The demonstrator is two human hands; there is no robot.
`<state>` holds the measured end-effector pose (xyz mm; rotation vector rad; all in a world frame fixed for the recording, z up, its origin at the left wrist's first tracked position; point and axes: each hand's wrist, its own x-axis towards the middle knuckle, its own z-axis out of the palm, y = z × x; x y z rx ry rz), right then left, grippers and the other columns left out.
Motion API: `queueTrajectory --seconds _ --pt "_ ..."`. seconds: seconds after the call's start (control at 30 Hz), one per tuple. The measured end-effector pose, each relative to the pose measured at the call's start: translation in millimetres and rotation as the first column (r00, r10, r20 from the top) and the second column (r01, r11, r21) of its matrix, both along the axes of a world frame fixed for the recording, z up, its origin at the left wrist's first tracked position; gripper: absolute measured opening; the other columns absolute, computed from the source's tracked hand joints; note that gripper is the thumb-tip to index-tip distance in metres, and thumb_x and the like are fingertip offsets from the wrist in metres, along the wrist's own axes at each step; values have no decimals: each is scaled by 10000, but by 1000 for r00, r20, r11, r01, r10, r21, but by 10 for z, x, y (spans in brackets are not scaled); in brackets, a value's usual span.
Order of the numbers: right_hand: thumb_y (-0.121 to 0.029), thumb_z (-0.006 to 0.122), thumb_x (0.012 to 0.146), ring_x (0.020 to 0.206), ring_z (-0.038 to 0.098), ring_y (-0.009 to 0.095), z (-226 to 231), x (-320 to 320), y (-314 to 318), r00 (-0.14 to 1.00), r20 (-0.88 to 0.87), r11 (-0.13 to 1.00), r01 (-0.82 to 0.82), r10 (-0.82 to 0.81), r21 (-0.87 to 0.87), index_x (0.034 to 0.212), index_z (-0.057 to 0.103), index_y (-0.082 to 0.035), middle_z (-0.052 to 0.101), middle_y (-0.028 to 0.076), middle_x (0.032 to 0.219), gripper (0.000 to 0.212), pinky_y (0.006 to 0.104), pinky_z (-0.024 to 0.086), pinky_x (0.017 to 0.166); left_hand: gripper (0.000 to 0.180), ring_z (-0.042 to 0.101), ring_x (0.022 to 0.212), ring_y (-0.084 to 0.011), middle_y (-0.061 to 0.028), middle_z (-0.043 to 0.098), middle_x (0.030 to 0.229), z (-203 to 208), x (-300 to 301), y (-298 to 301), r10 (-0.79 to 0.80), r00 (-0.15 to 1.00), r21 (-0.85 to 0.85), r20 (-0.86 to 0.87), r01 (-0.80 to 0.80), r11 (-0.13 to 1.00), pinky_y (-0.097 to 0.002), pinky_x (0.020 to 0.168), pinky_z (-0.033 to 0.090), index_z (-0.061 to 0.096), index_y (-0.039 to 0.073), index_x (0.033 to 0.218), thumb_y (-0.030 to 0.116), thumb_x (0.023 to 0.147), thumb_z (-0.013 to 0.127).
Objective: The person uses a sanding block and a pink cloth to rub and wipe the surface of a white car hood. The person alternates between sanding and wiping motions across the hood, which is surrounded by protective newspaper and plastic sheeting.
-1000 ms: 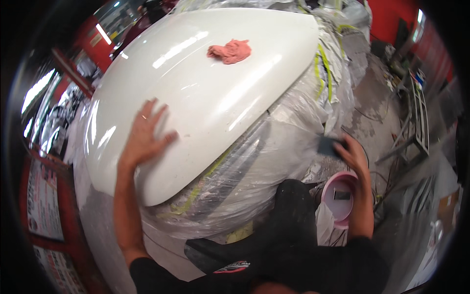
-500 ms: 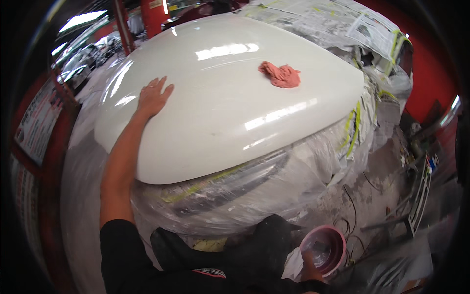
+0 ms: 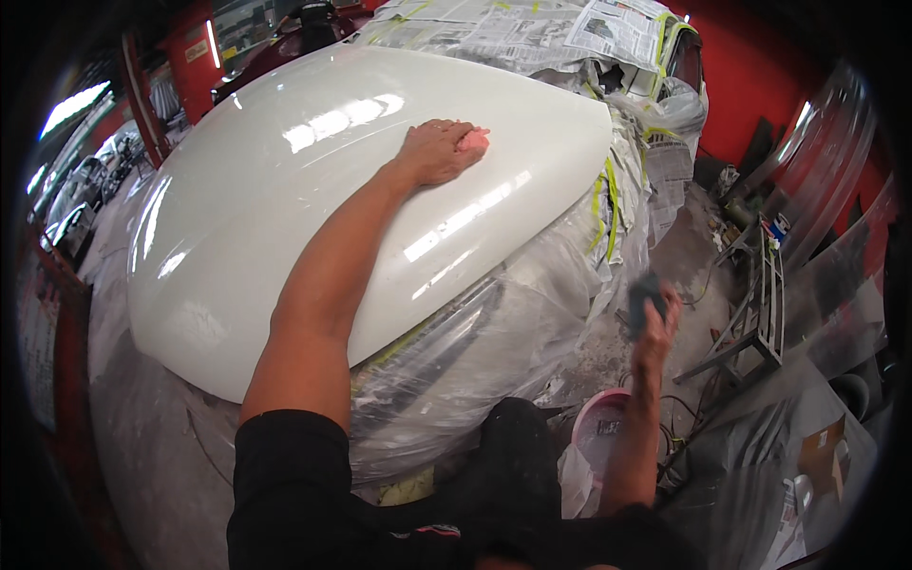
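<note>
My left hand (image 3: 437,154) is closed over a pink cloth (image 3: 475,140) on the glossy white car hood (image 3: 275,228); most of the cloth is hidden under the fingers. To the right of the hood's front edge, my right hand (image 3: 657,328) grips a small dark block (image 3: 646,299), somewhat blurred, apart from the panel. Below that forearm stands a pink bucket (image 3: 582,418), partly hidden by the arm. A whitish cloth or sheet (image 3: 574,480) hangs beside it.
Clear plastic sheeting (image 3: 513,294) wraps the car's front below the hood. Newspaper (image 3: 617,28) and yellow-green tape (image 3: 611,209) cover the far right parts. At right stand a metal frame (image 3: 769,294) and more plastic sheeting (image 3: 826,418). Hoses lie near the bucket.
My left hand has moved right across the hood onto the pink cloth, which was lying loose. My right hand has risen from the bucket with a dark block. The view has shifted right.
</note>
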<state>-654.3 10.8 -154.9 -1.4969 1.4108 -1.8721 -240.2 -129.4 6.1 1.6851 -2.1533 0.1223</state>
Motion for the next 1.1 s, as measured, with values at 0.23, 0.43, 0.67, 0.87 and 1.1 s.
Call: queueTrajectory --seconds 0.23,0.43,0.67,0.87,1.1 --pt "-222 456 1033 1435 358 501 1010 2584 -303 459 -885 881 -446 75 -157 1446 403 149 386 379 1508 557 521 239 1232 565 467 1376 -346 -153 545 1456 -241 1894 794 262 965 -223 26 -250 942 -442 1181 311 503 155 1462 520 1033 457" --pt "-334 546 1002 1469 390 340 1122 2794 -890 58 -955 599 -789 290 134 1456 478 20 428 231 1560 579 463 261 1238 560 484 1337 -379 -189 574 1389 -200 2938 2151 581 806 -140 -110 -591 794 -464 1147 359 507 98 1448 470 1030 510" --pt "-459 266 1084 1533 214 422 1544 2761 -2834 85 -952 956 -6 294 294 1520 320 107 265 298 1621 716 483 178 1268 539 507 1304 -377 -180 585 1376 -379 2954 2261 630 759 -197 -163 -651 733 -455 1132 377 536 85 1419 460 1032 512" --pt "-495 234 1063 1542 152 449 1424 3836 -1701 -10 -885 831 -339 466 441 1533 192 165 178 352 1625 811 499 131 1272 535 520 1283 -383 -186 587 1369 -284 2969 2263 641 755 -168 -138 -656 736 -467 1115 394 533 76 1424 444 1036 505" --pt "-416 222 1086 1543 208 370 1669 3351 -2527 -260 -912 892 -242 319 381 1499 342 125 266 283 1626 691 416 132 1281 544 511 1297 -388 -191 583 1375 -356 2881 2156 599 782 -198 -171 -623 757 -471 1109 406 535 57 1420 440 1034 510"
